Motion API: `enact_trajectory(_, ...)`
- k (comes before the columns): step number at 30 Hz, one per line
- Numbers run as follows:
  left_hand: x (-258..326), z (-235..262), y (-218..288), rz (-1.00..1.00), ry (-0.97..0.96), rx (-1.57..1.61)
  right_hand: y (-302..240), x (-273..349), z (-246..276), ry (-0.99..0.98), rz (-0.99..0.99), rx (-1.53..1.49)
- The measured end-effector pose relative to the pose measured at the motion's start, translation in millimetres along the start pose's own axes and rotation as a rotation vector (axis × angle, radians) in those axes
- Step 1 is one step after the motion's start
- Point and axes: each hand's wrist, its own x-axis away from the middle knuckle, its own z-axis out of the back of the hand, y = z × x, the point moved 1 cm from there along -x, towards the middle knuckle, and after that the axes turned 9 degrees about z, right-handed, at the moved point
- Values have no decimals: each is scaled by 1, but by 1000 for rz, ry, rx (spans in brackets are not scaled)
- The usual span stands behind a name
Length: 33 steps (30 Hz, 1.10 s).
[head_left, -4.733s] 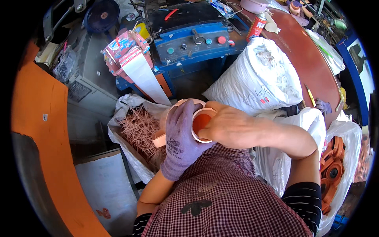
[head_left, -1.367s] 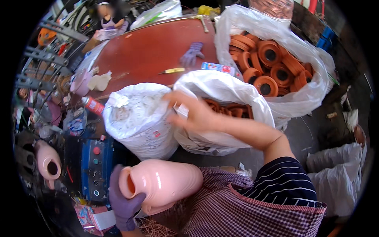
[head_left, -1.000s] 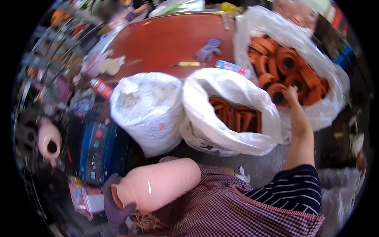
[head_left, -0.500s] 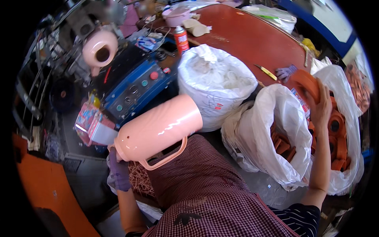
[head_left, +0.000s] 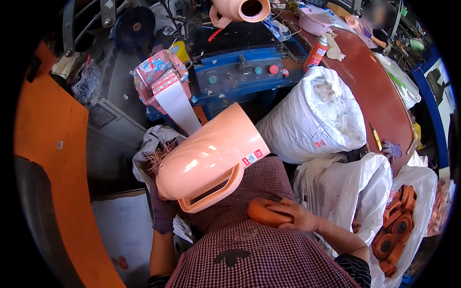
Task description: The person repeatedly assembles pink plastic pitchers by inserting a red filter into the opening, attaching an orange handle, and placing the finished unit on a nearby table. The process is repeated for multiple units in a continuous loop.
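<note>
A glossy pink plastic jug shell with a loop handle lies tilted across my lap, its wide end up and to the right. A small red-and-white label sits near that end, beside the handle. My left hand, in a purple glove, is closed at the jug's narrow lower end; the jug hides most of its fingers. In my bare right hand is an orange-brown round plastic cap, held against the checked apron just below the handle. More such orange parts fill a plastic bag at the right.
Ahead is a blue control panel with buttons; another pink jug shell is beyond it. A label roll hangs left of the panel. A full white sack stands beside a red-brown table with a yellow cutter and spray can.
My right hand has come from the bag of orange parts to my lap with a round cap. The jug has turned, so its label shows. My view has swung left.
</note>
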Motion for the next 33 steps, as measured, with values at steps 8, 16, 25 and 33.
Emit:
enact_trajectory(8,16,-23,0,263,-230,739,38,-23,49,750,-283,-260)
enact_trajectory(16,29,-38,-12,361,-166,634,-48,-85,102,750,452,460)
enact_trajectory(25,14,-45,21,411,-43,747,-56,-55,86,855,434,429)
enact_trajectory(33,-14,-33,51,-154,157,-270,-42,-44,95,969,374,280)
